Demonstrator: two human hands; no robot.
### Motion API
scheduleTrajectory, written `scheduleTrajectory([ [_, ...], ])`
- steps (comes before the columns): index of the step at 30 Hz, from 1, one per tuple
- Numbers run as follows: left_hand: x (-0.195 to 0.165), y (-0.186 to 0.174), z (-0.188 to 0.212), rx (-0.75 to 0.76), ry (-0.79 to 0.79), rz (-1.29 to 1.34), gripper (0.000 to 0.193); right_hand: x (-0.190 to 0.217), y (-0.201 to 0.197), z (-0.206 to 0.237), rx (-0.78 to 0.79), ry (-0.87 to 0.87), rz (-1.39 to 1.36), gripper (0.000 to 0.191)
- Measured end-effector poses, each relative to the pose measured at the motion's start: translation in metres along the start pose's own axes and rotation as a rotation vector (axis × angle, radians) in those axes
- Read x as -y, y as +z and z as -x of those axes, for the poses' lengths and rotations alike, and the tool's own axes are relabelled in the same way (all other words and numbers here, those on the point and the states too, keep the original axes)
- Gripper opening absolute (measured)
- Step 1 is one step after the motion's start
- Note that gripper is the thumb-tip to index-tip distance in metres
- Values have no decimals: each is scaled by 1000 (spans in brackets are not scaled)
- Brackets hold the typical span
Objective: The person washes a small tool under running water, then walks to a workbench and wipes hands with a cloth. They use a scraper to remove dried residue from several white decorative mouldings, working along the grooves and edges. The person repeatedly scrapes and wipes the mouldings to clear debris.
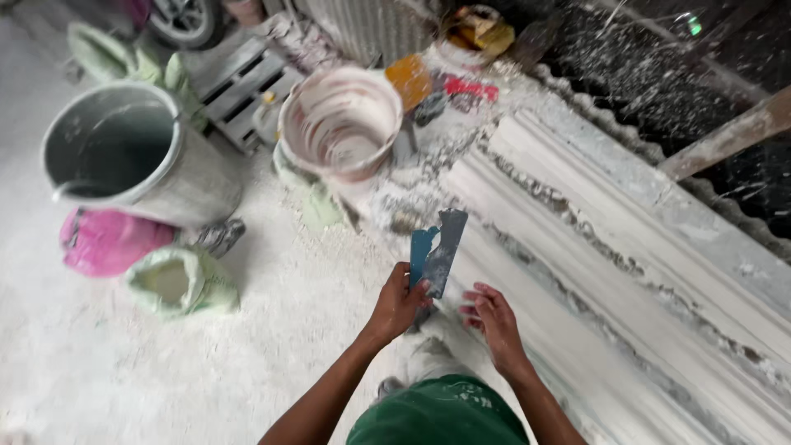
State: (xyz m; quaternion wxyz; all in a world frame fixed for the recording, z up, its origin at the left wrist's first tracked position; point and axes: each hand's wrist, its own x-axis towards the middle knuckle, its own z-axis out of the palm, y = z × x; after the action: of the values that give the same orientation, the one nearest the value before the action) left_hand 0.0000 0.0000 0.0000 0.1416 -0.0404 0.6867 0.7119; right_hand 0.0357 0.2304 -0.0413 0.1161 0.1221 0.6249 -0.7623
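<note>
both forearms are bare, with no sleeves, gloves, rings or watch in sight. a dark green garment [439, 412] dusted with white powder covers the body below.

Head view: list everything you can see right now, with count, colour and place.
Scraper blade: one, blue, plaster-smeared, centre.
Moulding: one, long white, right.
Grey bucket: one, upper left.
Stained bucket: one, white and reddish, top centre.
Pink bag: one, left.
Green sack: one, open, pale, left.
Wooden pallet: one, grey, top.
Floor: white powder.
Left hand: holds the blade.
Right hand: open beside the blade.
</note>
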Motion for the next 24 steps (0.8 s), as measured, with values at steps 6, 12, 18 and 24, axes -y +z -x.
scheduleTrajectory([
  [6,-291,-159,72,-129,-111,430,36,250,265,123,-66,61,-4,34],
  [12,-306,-235,-131,-279,-15,738,29,298,334,19,-162,-179,-123,22],
  [18,-329,-248,-227,-444,-92,808,37,309,326,12,-288,-232,-93,20],
  [24,-353,-266,-269,-558,-72,716,32,275,305,0,-450,-218,-63,21],
])
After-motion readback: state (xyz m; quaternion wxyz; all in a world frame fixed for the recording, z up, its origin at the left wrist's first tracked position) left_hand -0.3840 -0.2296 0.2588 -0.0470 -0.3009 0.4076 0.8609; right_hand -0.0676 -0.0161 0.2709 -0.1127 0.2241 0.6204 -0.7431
